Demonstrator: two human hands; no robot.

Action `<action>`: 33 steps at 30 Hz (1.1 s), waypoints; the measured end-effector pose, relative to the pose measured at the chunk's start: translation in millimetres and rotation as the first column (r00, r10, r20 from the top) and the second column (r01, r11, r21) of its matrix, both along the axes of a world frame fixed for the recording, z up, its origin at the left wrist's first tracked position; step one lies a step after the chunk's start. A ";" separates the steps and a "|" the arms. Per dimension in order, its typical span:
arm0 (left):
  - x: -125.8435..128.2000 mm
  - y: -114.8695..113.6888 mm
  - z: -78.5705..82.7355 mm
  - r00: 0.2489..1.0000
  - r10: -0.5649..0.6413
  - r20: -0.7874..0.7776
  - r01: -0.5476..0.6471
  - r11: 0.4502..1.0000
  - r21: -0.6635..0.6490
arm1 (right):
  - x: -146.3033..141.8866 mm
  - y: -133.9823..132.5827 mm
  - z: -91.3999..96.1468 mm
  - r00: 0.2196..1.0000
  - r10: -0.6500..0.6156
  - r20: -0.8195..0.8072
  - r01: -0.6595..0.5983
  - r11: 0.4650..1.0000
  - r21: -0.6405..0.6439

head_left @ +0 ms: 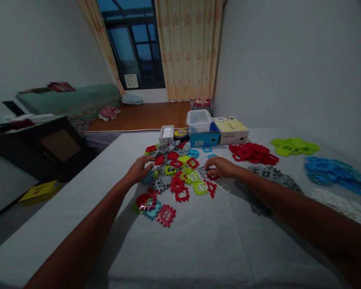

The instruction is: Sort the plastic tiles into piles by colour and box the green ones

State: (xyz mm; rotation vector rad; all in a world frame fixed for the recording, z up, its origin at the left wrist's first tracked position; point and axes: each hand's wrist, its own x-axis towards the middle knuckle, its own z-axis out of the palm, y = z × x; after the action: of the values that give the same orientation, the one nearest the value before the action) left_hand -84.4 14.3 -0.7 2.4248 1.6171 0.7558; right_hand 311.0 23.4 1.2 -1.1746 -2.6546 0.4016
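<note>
I note tile pile (177, 172) between hands: left hand (140, 168) rests loose-fingered on its left edge, right hand (220, 166) bunched narrow over red tile (212, 176) just beneath, grip unclear.

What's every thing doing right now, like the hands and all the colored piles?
Mixed pile: jumbled, colours mingled.
Left hand: palm down on the pile's left edge.
Right hand: fingers curled on tiles at its right edge, grip unclear.
Red pile: sorted apart.
Green pile: sorted apart.
Blue pile: sorted apart.
Grey pile: sorted apart.
White pile: sorted apart.
Clear tub: lid on.
</note>
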 end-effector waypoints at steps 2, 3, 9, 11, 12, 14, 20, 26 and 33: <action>21.1 -5.0 7.9 0.993 -0.119 0.006 0.119 0.993 0.001 | -4.2 -5.3 5.2 0.998 0.054 -0.011 -0.054 0.996 -0.071; 31.7 -7.4 10.4 0.985 -0.170 0.002 0.170 0.985 -0.003 | -8.2 -7.9 7.2 0.998 0.057 -0.031 -0.059 0.994 -0.091; 67.0 -9.6 9.8 0.931 -0.365 -0.014 0.363 0.930 -0.063 | -50.2 -13.9 -1.0 0.991 0.027 -0.132 -0.027 1.000 0.004; 67.6 -7.2 6.9 0.928 -0.371 0.007 0.371 0.926 -0.064 | -64.1 -12.5 -10.6 0.991 0.057 -0.125 -0.051 0.997 0.052; 66.7 -6.2 5.3 0.933 -0.358 0.023 0.359 0.932 -0.053 | -69.3 -11.4 -15.1 0.990 0.072 -0.120 -0.064 0.996 0.067; 63.2 -5.6 1.7 0.946 -0.318 0.065 0.320 0.947 -0.021 | -75.3 -8.7 -21.3 0.989 0.075 -0.130 -0.067 0.995 0.069; 47.8 -11.3 -10.9 0.956 -0.188 0.224 0.178 0.982 0.061 | -68.9 -1.5 -19.0 0.949 -0.068 -0.306 0.041 0.995 -0.091; 42.5 -18.0 -10.9 0.969 -0.085 0.233 0.069 0.995 0.077 | -62.5 -7.3 -11.5 0.926 -0.065 -0.372 -0.043 0.960 -0.276; 33.6 -19.3 -14.5 0.973 -0.124 0.192 0.104 0.988 0.112 | -13.7 -18.1 16.3 0.851 -0.071 -0.521 -0.066 0.969 -0.239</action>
State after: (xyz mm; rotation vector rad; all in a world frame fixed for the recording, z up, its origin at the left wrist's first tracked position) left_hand -50.8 -5.0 -15.1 2.3943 1.3852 1.0458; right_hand 297.3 5.3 17.5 -0.9502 -2.1604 0.9344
